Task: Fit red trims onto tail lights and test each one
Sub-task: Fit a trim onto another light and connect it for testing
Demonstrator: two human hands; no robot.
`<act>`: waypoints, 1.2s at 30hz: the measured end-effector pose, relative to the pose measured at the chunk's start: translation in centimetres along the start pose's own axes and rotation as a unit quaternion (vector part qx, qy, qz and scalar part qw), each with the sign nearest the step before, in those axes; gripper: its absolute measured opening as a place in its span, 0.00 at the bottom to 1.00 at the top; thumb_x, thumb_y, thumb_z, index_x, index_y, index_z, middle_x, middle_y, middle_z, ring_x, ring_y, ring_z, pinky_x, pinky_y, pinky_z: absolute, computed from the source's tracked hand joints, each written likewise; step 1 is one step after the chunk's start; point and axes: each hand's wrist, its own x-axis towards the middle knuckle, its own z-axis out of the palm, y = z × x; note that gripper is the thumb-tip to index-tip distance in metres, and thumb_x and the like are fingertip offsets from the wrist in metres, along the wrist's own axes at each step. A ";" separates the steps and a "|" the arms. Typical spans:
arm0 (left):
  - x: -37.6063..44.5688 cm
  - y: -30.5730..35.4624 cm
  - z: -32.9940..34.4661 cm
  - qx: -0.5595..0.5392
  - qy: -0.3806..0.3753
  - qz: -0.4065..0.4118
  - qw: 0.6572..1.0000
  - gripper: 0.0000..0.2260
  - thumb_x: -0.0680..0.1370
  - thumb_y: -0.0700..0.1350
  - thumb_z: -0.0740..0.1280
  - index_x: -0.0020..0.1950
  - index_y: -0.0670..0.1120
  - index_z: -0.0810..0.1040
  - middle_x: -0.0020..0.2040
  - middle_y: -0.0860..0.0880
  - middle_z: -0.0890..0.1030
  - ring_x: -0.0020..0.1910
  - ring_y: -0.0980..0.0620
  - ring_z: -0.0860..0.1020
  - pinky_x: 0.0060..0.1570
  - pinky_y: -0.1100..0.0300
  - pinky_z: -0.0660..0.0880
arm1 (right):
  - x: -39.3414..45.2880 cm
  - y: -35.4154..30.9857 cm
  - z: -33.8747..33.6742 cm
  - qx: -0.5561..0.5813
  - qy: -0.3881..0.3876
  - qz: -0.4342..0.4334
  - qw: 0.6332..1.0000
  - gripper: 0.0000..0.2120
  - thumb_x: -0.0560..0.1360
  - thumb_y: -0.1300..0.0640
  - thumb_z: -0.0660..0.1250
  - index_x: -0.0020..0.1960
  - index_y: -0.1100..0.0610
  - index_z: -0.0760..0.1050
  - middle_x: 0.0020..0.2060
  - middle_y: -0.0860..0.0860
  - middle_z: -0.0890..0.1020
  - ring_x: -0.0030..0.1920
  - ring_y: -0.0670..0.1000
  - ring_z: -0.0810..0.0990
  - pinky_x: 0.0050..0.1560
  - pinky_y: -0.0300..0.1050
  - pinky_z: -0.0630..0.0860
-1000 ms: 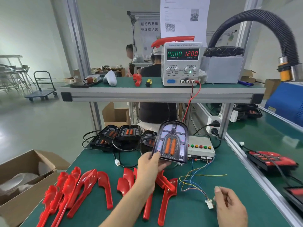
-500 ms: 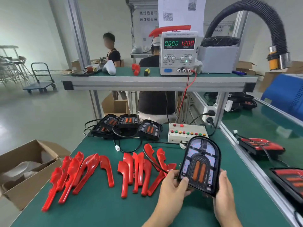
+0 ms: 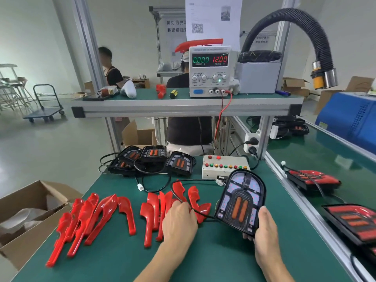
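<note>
The right hand (image 3: 264, 231) grips the lower right edge of a black tail light (image 3: 241, 202), thumb on the front rim and fingers curled behind, holding it tilted up just right of centre in the lower frame. The left hand (image 3: 179, 220) lies palm down on the right-hand group of red trims (image 3: 160, 208) at lower centre; its fingers bend over the pieces, but whether they actually pinch one cannot be told. A black cable (image 3: 183, 197) runs from the tail light's left side, loops over those trims and ends in a white connector (image 3: 219, 182) by a control box (image 3: 224, 166) with coloured buttons. A second spread of red trims (image 3: 89, 218) lies at lower left on the green table (image 3: 203, 257). Above the trims, at mid-frame, a cluster of untrimmed tail lights (image 3: 151, 159) sits with coiled leads. On the upper shelf a power supply (image 3: 210, 71) reads 0.000 and 12.00. Finished lights with red trims (image 3: 313, 179) lie on the conveyor at right, and an open cardboard box (image 3: 26, 216) stands at far left
</note>
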 end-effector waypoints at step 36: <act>-3.1 -4.7 -12.8 0.077 -0.210 0.003 0.975 0.08 0.79 0.47 0.62 0.42 0.49 0.78 0.39 0.46 0.82 0.36 0.54 0.79 0.42 0.57 0.78 | -0.3 -0.6 0.0 -0.010 -0.032 0.008 0.999 0.20 0.87 0.47 0.54 0.42 0.50 0.77 0.31 0.52 0.81 0.27 0.49 0.75 0.23 0.42 0.71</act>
